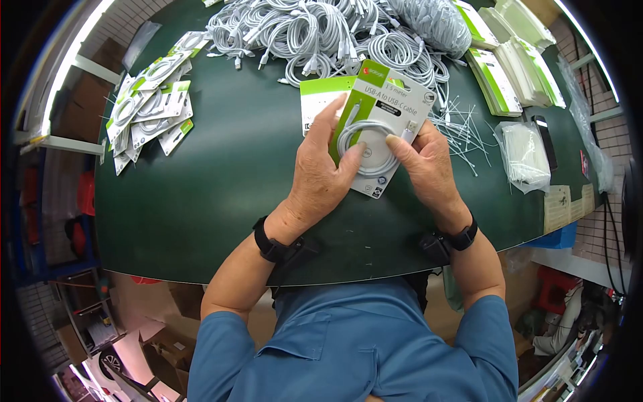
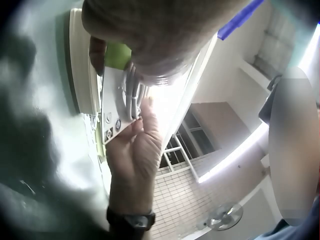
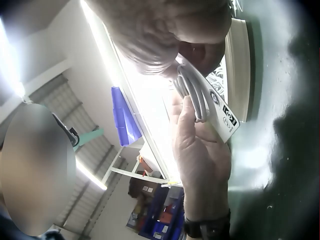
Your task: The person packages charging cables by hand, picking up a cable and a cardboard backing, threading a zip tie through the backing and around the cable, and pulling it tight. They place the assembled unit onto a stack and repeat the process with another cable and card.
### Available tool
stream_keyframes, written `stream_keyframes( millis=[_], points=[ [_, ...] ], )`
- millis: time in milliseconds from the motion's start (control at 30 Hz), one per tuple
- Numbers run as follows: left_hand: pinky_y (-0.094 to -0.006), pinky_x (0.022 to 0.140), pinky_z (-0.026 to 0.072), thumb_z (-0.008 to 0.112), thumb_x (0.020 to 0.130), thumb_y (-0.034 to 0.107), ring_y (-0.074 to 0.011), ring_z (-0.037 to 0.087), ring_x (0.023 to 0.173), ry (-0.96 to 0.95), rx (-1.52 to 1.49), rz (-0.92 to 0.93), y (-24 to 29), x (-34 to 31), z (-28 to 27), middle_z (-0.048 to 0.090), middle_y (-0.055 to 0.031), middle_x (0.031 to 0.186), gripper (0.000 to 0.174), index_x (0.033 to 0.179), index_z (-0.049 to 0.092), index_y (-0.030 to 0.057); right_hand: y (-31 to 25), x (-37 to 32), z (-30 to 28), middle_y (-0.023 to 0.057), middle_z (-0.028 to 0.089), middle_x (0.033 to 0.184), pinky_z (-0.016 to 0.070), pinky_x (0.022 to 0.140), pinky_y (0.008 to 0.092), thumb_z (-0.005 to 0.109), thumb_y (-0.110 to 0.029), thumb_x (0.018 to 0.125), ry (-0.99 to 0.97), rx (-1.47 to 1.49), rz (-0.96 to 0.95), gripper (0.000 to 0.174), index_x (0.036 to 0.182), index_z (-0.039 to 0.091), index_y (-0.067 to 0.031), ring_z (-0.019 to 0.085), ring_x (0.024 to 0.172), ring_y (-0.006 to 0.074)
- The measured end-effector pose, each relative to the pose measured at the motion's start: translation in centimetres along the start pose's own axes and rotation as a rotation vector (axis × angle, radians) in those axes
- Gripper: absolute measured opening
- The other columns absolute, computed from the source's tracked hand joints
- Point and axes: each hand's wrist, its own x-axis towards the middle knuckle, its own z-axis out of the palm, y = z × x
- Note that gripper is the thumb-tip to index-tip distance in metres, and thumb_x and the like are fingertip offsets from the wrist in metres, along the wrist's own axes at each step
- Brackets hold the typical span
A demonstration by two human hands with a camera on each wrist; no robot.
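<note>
A white and green cable card (image 1: 402,96), printed "USB-A to USB-C cable", is held tilted in front of the person. Against its face lies a coiled white cable (image 1: 368,125). The left hand (image 1: 320,161) grips the card's left side, its thumb on the coil. From the right, the right hand (image 1: 430,166) pinches the card with its thumb at the coil's edge and fingers behind. Both wrist views show the coil (image 2: 131,92) standing out from the card (image 3: 220,112). Partly hidden behind it, a stack of similar cards (image 1: 316,104) lies on the table.
Loose coiled cables (image 1: 301,33) are heaped at the back of the green table (image 1: 201,214). Cards with cables (image 1: 151,107) pile up at left. White ties (image 1: 465,134) lie scattered right of the hands, near a bag of ties (image 1: 526,157). Card stacks (image 1: 495,80) stand back right.
</note>
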Motion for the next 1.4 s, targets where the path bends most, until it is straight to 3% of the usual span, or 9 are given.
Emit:
stream_keyframes(
  millis=[100, 200, 300, 800, 967, 1067, 1167, 1267, 1400],
  points=[
    [-0.0351, 0.085, 0.0602, 0.067, 0.099, 0.011, -0.0240, 0.073, 0.098, -0.005, 0.054, -0.089, -0.4, 0.1, -0.4, 0.072, -0.0187, 0.108, 0.054, 0.147, 0.047, -0.0057, -0.2, -0.1, 0.6, 0.0130, 0.075, 0.122, 0.0595, 0.093, 0.0314, 0.072, -0.009, 0.102, 0.056, 0.013, -0.015, 0.034, 0.132, 0.062, 0.0050, 0.072, 0.107, 0.0161],
    [-0.0327, 0.066, 0.0632, 0.059, 0.105, 0.018, -0.0201, 0.073, 0.084, -0.213, -0.011, -0.452, 0.9, 0.3, -1.2, 0.071, -0.0177, 0.103, 0.045, 0.140, 0.050, -0.0070, 0.1, -0.1, 0.7, 0.0132, 0.074, 0.123, 0.0594, 0.094, 0.0310, 0.073, -0.009, 0.102, 0.063, 0.015, -0.016, 0.035, 0.132, 0.062, 0.0053, 0.072, 0.108, 0.0156],
    [-0.0294, 0.050, 0.0598, 0.053, 0.108, 0.022, -0.0167, 0.072, 0.073, -0.242, -0.044, -0.459, 0.2, 0.4, -1.6, 0.071, -0.0162, 0.099, 0.039, 0.134, 0.052, -0.0067, 0.3, -0.1, 0.6, 0.0135, 0.074, 0.123, 0.0595, 0.094, 0.0310, 0.074, -0.011, 0.102, 0.056, 0.019, -0.006, 0.036, 0.132, 0.061, 0.0053, 0.072, 0.108, 0.0155],
    [-0.0237, 0.051, 0.0592, 0.067, 0.105, 0.020, -0.0111, 0.072, 0.076, -0.238, -0.424, -0.572, -0.8, 0.0, -1.7, 0.073, -0.0097, 0.103, 0.040, 0.132, 0.057, -0.0068, 0.7, 0.6, -0.1, 0.0144, 0.073, 0.126, 0.0581, 0.098, 0.0309, 0.075, -0.012, 0.102, 0.067, 0.091, 0.045, 0.039, 0.133, 0.059, 0.0047, 0.071, 0.111, 0.0154],
    [-0.0245, 0.050, 0.0545, 0.075, 0.100, 0.020, -0.0103, 0.070, 0.072, -0.240, -0.155, -0.434, 0.1, 0.6, -2.2, 0.073, -0.0103, 0.100, 0.043, 0.129, 0.060, -0.0077, 0.5, 0.8, -0.6, 0.0174, 0.070, 0.133, 0.0580, 0.099, 0.0325, 0.077, -0.012, 0.100, 0.062, 0.085, 0.007, 0.056, 0.145, 0.048, 0.0050, 0.070, 0.113, 0.0182],
    [-0.0298, 0.058, 0.0562, 0.079, 0.096, 0.019, -0.0148, 0.071, 0.073, -0.266, -0.025, -0.409, 2.1, 1.0, -3.4, 0.074, -0.0114, 0.101, 0.046, 0.130, 0.062, -0.0064, 0.1, 1.4, -0.8, 0.0181, 0.063, 0.137, 0.0572, 0.100, 0.0327, 0.078, -0.012, 0.099, 0.143, 0.005, -0.153, 0.064, 0.150, 0.042, 0.0055, 0.065, 0.122, 0.0198],
    [-0.0300, 0.073, 0.0597, 0.082, 0.092, 0.014, -0.0122, 0.070, 0.082, -0.227, 0.077, -0.063, 0.8, 1.3, -4.1, 0.075, -0.0058, 0.103, 0.049, 0.133, 0.063, -0.0061, -0.8, 1.3, -1.4, 0.0153, 0.058, 0.141, 0.0540, 0.101, 0.0353, 0.080, -0.013, 0.097, 0.251, -0.215, -0.305, 0.065, 0.150, 0.044, 0.0025, 0.060, 0.126, 0.0215],
    [-0.0346, 0.082, 0.0591, 0.086, 0.086, 0.011, -0.0173, 0.071, 0.084, -0.226, 0.091, -0.137, 2.0, 1.5, -4.8, 0.077, -0.0097, 0.102, 0.052, 0.132, 0.066, -0.0023, -2.2, 1.0, -1.7, 0.0149, 0.062, 0.136, 0.0516, 0.101, 0.0418, 0.083, -0.010, 0.091, 0.345, -0.600, -0.542, 0.060, 0.143, 0.054, -0.0008, 0.061, 0.121, 0.0284],
    [-0.0384, 0.080, 0.0591, 0.088, 0.078, 0.007, -0.0242, 0.072, 0.082, -0.288, 0.467, 0.022, 5.7, 2.5, -4.9, 0.074, -0.0148, 0.097, 0.061, 0.136, 0.067, 0.0059, -6.5, 0.2, 0.0, 0.0203, 0.066, 0.129, 0.0512, 0.099, 0.0477, 0.085, -0.008, 0.082, 0.085, -1.046, -0.861, 0.064, 0.140, 0.057, -0.0005, 0.061, 0.116, 0.0395]
  ],
)
